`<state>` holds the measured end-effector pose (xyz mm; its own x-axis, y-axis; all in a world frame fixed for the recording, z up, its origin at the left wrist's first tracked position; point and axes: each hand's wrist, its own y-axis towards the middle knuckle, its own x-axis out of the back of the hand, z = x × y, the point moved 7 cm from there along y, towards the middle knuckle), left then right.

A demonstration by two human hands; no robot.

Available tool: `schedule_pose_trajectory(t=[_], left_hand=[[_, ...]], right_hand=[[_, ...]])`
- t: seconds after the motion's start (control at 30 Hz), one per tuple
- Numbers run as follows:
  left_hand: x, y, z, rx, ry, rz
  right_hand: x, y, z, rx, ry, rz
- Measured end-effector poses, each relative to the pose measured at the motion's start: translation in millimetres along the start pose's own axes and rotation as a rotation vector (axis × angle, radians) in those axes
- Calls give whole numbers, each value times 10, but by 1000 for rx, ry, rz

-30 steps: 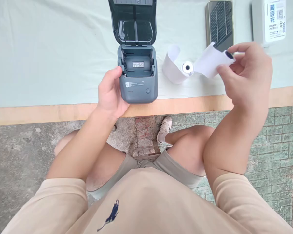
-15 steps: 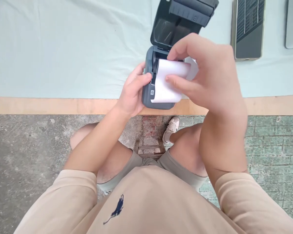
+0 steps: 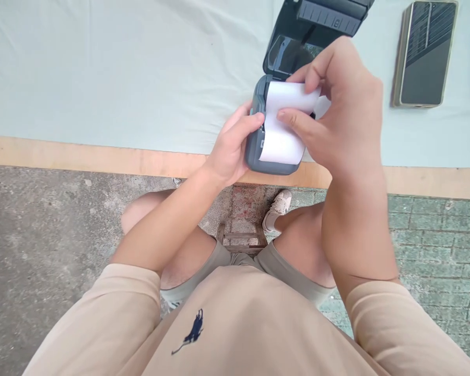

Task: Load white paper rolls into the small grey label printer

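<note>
A small dark grey label printer (image 3: 254,156) is held over the table's front edge, its lid (image 3: 288,55) swung up and away from me. My left hand (image 3: 235,141) grips the printer's left side, thumb on the rim. Over the printer's open bay lies a roll of white paper (image 3: 284,130), its loose end draped toward me. My right hand (image 3: 337,104) pinches the roll, with the thumb on top of the paper and the fingers at its far side. The roll hides most of the bay, and the right hand covers the roll's right end.
A flat box-like thing with a dark glossy top (image 3: 426,57) lies at the right on the pale cloth (image 3: 141,78). Part of a grey object shows at the right edge. The table's bare wooden edge (image 3: 82,154) runs across in front of me.
The paper roll has shifted away from me and now sits squarely over the bay, with my right hand still on it. The whole view has turned slightly.
</note>
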<state>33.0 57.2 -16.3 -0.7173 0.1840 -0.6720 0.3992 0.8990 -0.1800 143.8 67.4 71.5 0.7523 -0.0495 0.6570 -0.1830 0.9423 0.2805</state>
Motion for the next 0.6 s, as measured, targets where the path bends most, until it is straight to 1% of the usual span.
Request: schedule_pose_trajectory(t=[0.17,0.33,0.5,0.6], left_hand=[[13,-16,2,-2,-11,-7],[18,-12,8,-13,-20,-3],[20,-3,9,-27,-8,-13],[11,-12,-1,-26,13,-20]], right_hand=[[34,-6,-6,42,75,-19],[26,-23,22,76,-60,37],[57,-58,73,101,-136,32],[43,-60,47,67,-178,38]])
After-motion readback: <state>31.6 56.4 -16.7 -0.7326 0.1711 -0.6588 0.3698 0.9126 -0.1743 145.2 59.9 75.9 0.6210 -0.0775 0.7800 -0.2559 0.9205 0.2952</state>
